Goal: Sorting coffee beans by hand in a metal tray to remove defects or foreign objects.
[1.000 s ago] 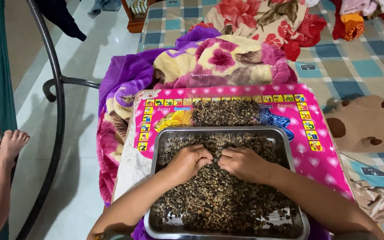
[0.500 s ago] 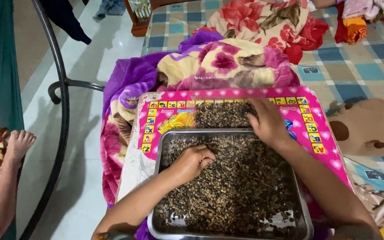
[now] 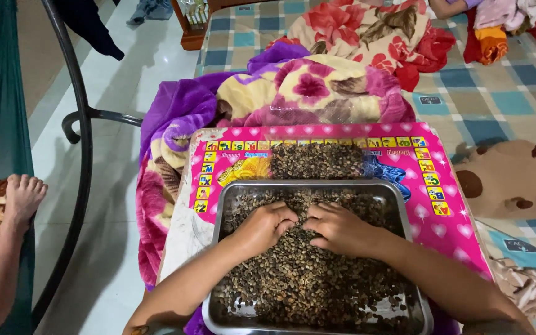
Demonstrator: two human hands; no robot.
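A metal tray (image 3: 219,211) holds a thick layer of small dark beans (image 3: 305,279). It rests on a pink picture board (image 3: 448,223) in front of me. My left hand (image 3: 267,224) and my right hand (image 3: 337,227) lie side by side on the beans near the tray's far end, fingers curled down into them. Beyond the tray, a separate pile of beans (image 3: 316,160) sits on the board. Whether either hand grips any beans is hidden by the fingers.
A purple flowered blanket (image 3: 305,87) is bunched behind the board on a checked bed cover (image 3: 504,93). A brown soft toy (image 3: 510,177) lies at the right. A curved metal frame (image 3: 82,149) stands at the left, next to another person's leg and foot (image 3: 7,242).
Half a second ago my right hand was out at the pile on the board; it has come back into the tray next to my left hand.
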